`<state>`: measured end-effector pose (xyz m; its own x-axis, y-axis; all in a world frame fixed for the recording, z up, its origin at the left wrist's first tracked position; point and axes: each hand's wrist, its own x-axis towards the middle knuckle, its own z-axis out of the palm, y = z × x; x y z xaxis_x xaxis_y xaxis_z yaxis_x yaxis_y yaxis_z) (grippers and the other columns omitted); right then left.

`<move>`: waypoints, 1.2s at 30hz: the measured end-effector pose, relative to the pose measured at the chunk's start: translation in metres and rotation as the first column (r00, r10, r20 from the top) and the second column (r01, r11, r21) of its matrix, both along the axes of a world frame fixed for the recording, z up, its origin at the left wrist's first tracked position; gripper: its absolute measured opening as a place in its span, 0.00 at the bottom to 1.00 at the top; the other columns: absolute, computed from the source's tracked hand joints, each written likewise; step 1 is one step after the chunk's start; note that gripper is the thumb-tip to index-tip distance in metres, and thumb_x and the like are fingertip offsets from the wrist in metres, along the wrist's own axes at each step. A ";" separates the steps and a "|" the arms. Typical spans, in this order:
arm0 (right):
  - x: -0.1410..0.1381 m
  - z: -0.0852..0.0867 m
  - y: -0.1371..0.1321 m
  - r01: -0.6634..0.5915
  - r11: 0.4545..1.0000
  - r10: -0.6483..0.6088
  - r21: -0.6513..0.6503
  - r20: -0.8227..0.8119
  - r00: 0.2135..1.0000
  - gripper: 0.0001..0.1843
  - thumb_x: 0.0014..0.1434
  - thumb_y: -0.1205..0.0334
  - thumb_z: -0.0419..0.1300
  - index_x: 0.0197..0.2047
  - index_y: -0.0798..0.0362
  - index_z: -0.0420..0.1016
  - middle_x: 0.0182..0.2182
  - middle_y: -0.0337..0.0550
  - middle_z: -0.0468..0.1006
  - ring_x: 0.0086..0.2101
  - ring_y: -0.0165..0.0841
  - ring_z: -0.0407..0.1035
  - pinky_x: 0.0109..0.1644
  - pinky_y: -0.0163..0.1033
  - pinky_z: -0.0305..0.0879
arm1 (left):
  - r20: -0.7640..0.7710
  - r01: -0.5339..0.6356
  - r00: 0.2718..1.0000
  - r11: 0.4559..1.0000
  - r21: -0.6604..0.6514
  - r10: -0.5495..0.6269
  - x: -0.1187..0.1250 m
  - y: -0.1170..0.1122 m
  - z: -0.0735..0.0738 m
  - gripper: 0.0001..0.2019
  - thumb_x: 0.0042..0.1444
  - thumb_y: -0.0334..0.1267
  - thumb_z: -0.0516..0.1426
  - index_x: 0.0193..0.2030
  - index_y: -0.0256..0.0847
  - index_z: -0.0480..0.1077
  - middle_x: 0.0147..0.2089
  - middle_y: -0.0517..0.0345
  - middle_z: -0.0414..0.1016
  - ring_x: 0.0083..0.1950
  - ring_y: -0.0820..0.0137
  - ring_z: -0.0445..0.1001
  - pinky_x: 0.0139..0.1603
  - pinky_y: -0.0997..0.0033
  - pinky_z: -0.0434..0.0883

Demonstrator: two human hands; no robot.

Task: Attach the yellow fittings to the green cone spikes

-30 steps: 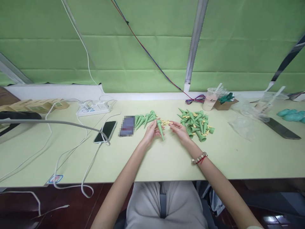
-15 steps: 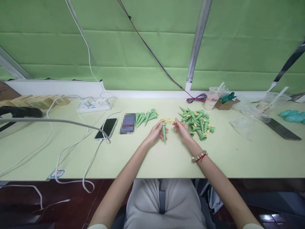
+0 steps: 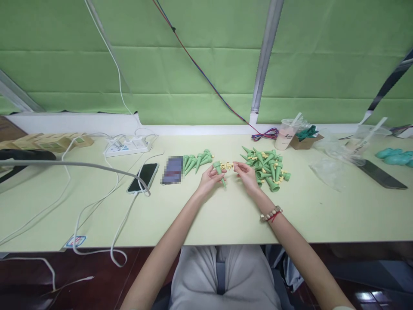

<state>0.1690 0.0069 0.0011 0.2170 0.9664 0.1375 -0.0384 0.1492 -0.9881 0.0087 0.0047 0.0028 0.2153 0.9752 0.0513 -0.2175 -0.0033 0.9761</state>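
My left hand (image 3: 208,180) is closed around a green cone-shaped plastic spike (image 3: 218,168), its wide capped end up and its tip slanting down to the right. Just right of it my right hand (image 3: 247,175) pinches a small yellow plastic piece, mostly hidden by the fingertips. Between and behind both hands lie several loose yellow pieces (image 3: 227,165) on the table. A heap of green spikes (image 3: 265,163), mixed with yellow pieces, sits beside and behind my right hand. Beyond my left hand more green spikes (image 3: 195,161) lie in a row.
Left of the row are a blurred-out flat item (image 3: 173,170) and a phone (image 3: 143,177) with a white cable. A power strip (image 3: 127,146) stands behind. At the right are a drink cup (image 3: 285,135), a small cardboard box (image 3: 306,143), plastic bags (image 3: 327,172) and a dark phone (image 3: 380,174).
The spike in my left hand has turned from nearly upright to slanted, and its top has shifted left. My right hand stays close to the yellow pieces. The view has tilted slightly.
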 end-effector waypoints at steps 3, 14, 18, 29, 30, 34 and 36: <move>0.000 0.006 -0.002 -0.019 0.986 -0.007 0.165 0.156 0.988 0.18 0.50 0.47 0.62 0.35 0.53 0.79 0.36 0.48 0.82 0.36 0.36 0.74 0.34 0.37 0.68 | -0.015 0.046 0.999 0.999 0.026 -0.045 0.000 -0.001 0.002 0.28 0.44 0.42 0.67 0.52 0.34 0.68 0.47 0.41 0.77 0.34 0.67 0.79 0.30 0.74 0.71; -0.003 0.014 -0.011 -0.109 0.965 0.043 0.239 0.264 0.964 0.12 0.54 0.52 0.60 0.33 0.51 0.79 0.37 0.46 0.82 0.34 0.36 0.75 0.34 0.38 0.68 | -0.075 0.134 0.989 0.990 0.032 -0.131 0.004 -0.010 0.014 0.29 0.46 0.48 0.65 0.52 0.34 0.70 0.47 0.39 0.78 0.33 0.65 0.79 0.28 0.72 0.74; -0.003 0.013 -0.011 -0.102 0.963 0.039 0.248 0.246 0.968 0.13 0.54 0.51 0.60 0.35 0.51 0.78 0.34 0.45 0.82 0.34 0.36 0.75 0.36 0.39 0.68 | -0.089 0.126 0.989 0.990 0.056 -0.121 0.006 -0.012 0.014 0.30 0.45 0.48 0.65 0.53 0.33 0.70 0.46 0.40 0.78 0.32 0.66 0.79 0.29 0.71 0.74; -0.002 0.015 -0.013 -0.080 0.967 0.017 0.241 0.253 0.967 0.11 0.52 0.53 0.61 0.33 0.51 0.77 0.33 0.45 0.82 0.34 0.36 0.75 0.35 0.38 0.68 | -0.109 0.074 0.992 0.992 0.105 -0.063 0.008 -0.013 0.013 0.24 0.44 0.47 0.64 0.45 0.33 0.73 0.39 0.46 0.78 0.29 0.69 0.76 0.30 0.69 0.73; -0.002 0.015 -0.013 -0.079 0.968 0.016 0.238 0.253 0.967 0.11 0.52 0.53 0.61 0.32 0.51 0.77 0.33 0.45 0.82 0.33 0.36 0.75 0.35 0.39 0.68 | -0.122 0.061 0.991 0.991 0.115 -0.047 0.008 -0.013 0.013 0.22 0.44 0.47 0.64 0.43 0.33 0.73 0.37 0.47 0.78 0.28 0.69 0.76 0.29 0.70 0.72; -0.003 0.012 -0.012 -0.092 0.972 0.054 0.216 0.176 0.983 0.13 0.49 0.52 0.63 0.31 0.53 0.77 0.30 0.46 0.81 0.31 0.36 0.76 0.37 0.40 0.70 | -0.156 0.039 0.988 0.988 0.152 -0.015 0.008 -0.013 0.011 0.17 0.45 0.46 0.63 0.37 0.34 0.72 0.30 0.54 0.75 0.26 0.71 0.73 0.24 0.73 0.69; -0.005 0.011 -0.012 -0.098 0.976 0.075 0.197 0.123 0.990 0.14 0.47 0.50 0.64 0.31 0.53 0.76 0.29 0.47 0.81 0.30 0.36 0.75 0.37 0.41 0.71 | -0.172 0.030 0.985 0.984 0.176 0.000 0.009 -0.013 0.010 0.15 0.45 0.46 0.62 0.34 0.35 0.71 0.28 0.56 0.73 0.26 0.71 0.72 0.23 0.74 0.68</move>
